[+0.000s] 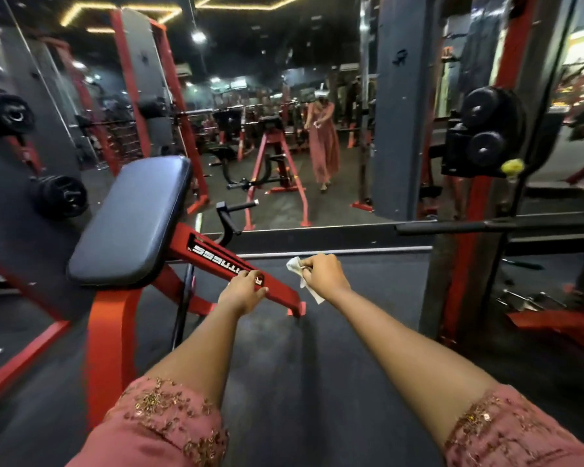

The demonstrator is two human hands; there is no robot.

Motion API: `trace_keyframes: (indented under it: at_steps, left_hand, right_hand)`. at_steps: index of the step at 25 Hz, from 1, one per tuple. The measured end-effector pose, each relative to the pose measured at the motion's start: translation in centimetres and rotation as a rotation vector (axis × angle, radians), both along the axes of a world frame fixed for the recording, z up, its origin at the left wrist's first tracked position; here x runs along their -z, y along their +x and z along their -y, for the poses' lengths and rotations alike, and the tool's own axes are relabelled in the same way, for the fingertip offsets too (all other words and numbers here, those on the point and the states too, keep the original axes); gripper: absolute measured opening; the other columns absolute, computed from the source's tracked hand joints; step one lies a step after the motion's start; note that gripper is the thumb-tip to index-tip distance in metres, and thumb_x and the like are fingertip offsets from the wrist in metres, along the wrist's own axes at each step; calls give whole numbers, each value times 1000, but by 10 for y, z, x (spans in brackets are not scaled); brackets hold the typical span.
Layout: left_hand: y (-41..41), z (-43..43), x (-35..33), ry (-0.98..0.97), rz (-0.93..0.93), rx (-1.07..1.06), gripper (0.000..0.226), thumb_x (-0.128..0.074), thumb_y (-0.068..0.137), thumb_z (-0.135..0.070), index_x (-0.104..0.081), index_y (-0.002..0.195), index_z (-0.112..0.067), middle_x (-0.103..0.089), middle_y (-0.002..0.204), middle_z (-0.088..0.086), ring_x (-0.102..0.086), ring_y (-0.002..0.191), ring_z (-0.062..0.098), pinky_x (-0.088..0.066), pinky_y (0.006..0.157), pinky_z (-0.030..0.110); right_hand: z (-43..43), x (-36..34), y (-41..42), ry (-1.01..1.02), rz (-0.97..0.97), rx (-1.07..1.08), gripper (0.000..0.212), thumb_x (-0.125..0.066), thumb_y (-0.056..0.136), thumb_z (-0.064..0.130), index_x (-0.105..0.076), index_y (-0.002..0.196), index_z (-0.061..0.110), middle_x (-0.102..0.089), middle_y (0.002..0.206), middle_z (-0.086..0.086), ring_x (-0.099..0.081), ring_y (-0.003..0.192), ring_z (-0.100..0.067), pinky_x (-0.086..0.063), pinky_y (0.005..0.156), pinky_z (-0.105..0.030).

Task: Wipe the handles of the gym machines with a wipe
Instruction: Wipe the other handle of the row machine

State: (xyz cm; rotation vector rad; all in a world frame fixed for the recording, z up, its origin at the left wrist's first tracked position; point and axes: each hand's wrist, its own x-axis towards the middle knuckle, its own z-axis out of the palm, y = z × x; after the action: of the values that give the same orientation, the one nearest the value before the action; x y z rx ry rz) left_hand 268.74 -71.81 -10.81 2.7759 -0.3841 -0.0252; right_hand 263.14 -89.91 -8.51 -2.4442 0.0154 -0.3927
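Right grip point(321, 276) pinches the crumpled wipe point(295, 266); left grip point(245, 288) curls round the red frame bar point(216, 254). The black handle point(238, 206) lies ahead-left of the wipe, axis crosswise

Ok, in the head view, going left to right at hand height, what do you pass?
Pad → left hand, gripping the red beam → wipe → right hand holding it → black bar.
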Motion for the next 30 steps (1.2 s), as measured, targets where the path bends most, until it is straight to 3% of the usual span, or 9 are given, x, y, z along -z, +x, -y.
trace_keyframes:
  at_steps: [3,7,16,22,30]
  left_hand:
    - [89,12,4,0,15,-41,55,-53,91,-32,-37,139,-8,-41,139,17,-40,130,32,-31,108,38]
    - [203,26,2,6,3,-110,53,-52,92,-32,-38,138,-10,-41,140,18,-42,128,33,-33,107,37]
    - [412,30,38,-22,-34,-246,55,-50,93,-33,-35,140,-10,-37,144,17,-38,131,33,-31,109,38]
    - [559,24,63,-57,-64,-404,55,-52,92,-32,-36,139,-11,-39,141,18,-40,129,33,-33,107,39]
    - [679,6,130,-336,-176,-699,55,-54,92,-32,-37,138,-7,-45,139,18,-43,128,31,-33,105,35]
  right_hand:
    - [14,5,95,-45,-7,-49,27,-48,87,15,-70,71,17,-70,89,-19,-59,91,-40,-41,68,-31]
    - [25,-5,214,-76,-18,-82,26,-48,89,18,-72,97,19,-70,97,-15,-60,97,-39,-46,80,-34]
    - [35,25,452,-40,-106,-194,28,-49,83,10,-73,93,20,-72,91,-12,-61,93,-35,-43,70,-27]
    - [19,41,630,-114,-164,-360,29,-49,82,11,-71,99,19,-69,99,-17,-59,99,-38,-48,78,-33]
    - [-20,86,793,-61,-319,-519,21,-52,84,10,-73,81,15,-70,84,-16,-62,84,-30,-37,61,-25]
